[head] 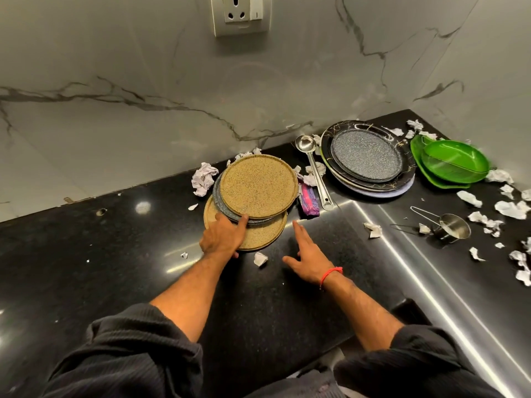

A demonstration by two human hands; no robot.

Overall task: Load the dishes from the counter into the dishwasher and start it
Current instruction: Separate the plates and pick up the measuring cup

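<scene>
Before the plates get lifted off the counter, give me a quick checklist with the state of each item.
1. Left hand on the near plate stack: ok, thumb on the grey plate's edge, fingers at the stack's near rim.
2. Right hand helping: not ok, open and flat on the counter, apart from the stack.
3. Stack squared up: not ok, the three plates sit offset.
4. Loose paper scraps clear of the stack: not ok, a crumpled wad touches its far left.
5. Ladle and wrapper out of the way: ok, beside the stack, right.
6. Dishwasher open: cannot tell, not in view.

Tan speckled plate (257,185), green bowl (457,161)
</scene>
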